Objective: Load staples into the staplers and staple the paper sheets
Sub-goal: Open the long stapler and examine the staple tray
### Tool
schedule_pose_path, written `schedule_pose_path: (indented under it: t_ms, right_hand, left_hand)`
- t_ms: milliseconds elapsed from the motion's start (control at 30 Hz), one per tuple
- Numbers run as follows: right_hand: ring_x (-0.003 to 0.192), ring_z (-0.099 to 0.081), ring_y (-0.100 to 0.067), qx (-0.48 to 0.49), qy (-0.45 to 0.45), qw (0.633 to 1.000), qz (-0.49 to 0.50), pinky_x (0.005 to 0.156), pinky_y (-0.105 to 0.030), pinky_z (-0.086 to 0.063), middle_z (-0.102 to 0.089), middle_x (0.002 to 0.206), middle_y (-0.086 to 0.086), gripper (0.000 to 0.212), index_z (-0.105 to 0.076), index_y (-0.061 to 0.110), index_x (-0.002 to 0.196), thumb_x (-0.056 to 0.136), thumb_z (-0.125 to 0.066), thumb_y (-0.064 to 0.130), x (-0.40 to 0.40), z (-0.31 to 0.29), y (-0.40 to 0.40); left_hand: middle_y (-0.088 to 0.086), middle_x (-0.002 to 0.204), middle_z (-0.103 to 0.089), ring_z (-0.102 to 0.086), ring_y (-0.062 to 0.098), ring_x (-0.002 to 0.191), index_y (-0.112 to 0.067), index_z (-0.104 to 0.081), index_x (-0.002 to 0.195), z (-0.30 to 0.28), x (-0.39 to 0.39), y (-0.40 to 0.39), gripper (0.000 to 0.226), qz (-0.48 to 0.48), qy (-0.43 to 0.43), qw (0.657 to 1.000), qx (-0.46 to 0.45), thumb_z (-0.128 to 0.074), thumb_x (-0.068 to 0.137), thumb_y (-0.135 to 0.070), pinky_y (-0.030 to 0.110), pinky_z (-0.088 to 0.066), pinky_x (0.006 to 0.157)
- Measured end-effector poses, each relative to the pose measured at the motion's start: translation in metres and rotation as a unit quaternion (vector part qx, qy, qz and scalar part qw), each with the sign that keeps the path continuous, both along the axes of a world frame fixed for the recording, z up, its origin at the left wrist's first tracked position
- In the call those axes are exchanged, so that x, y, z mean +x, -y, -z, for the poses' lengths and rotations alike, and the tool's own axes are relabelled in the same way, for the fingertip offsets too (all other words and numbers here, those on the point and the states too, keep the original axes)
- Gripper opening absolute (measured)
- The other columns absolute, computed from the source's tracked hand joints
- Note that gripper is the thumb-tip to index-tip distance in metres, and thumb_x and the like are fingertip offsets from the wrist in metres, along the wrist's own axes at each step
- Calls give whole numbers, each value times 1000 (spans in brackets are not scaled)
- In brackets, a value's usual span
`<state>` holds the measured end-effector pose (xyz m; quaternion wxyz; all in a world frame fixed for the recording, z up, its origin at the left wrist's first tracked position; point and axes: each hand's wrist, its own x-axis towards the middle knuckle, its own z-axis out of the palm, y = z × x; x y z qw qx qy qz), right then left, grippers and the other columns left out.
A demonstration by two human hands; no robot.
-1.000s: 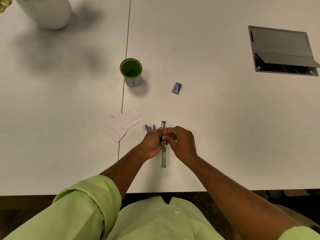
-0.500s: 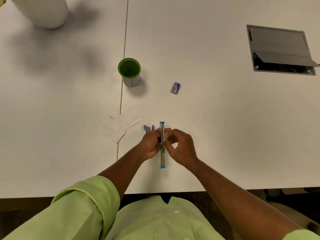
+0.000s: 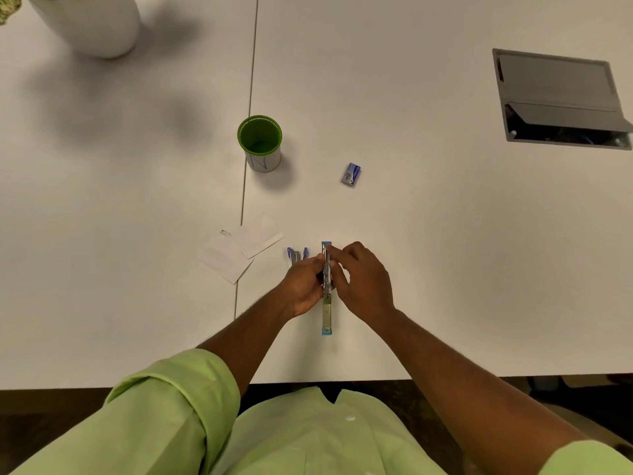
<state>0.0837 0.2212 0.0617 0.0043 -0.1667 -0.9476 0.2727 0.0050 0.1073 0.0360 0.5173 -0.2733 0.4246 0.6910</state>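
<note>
blue-tipped stapler (image 3: 326, 303) opened flat, stiff metal, light; left hand (image 3: 303, 286) gripping its middle, right hand (image 3: 359, 279) pinching staples beside it.

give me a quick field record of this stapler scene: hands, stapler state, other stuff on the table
left hand: grips the opened stapler from its left side
right hand: fingers curled at the stapler's far half
opened stapler: unfolded flat, lying lengthwise on the white table
second stapler: blue, beyond the left hand, partly hidden
paper sheets: two overlapping, left of the staplers
staple box: small, lying apart
green cup: upright
</note>
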Motion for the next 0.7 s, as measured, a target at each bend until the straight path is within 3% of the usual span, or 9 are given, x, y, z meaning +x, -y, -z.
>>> schedule_pose_path:
  t_ms: [200, 533, 700]
  right_hand:
    - [88, -55, -20, 49, 38, 998, -17, 61, -37, -51, -58, 100, 0, 34, -64, 28, 133, 101, -54, 28, 0, -5, 5]
    - [88, -54, -18, 18, 47, 999, 7, 63, -38, -52, -57, 97, 0, 29, -69, 21, 125, 101, -54, 24, 2, -6, 11]
    - [93, -58, -18, 1, 30, 1000, 6, 68, -35, -54, -59, 100, 1, 32, -67, 23, 130, 99, -57, 21, 10, 0, 15]
  left_hand:
    - [10, 89, -66, -64, 19, 82, -6, -66, 106, -2, 2, -2, 27, 13, -14, 1000, -1, -42, 108, -18, 33, -53, 79]
    - [9, 87, -65, -61, 19, 82, -7, -67, 101, -4, 3, -1, 26, 28, -28, 999, -4, -44, 107, -17, 32, -50, 78]
    - [15, 106, -66, -61, 26, 99, 2, -64, 125, -1, 2, 2, 34, 40, -33, 999, -7, -40, 108, -14, 35, -50, 89]
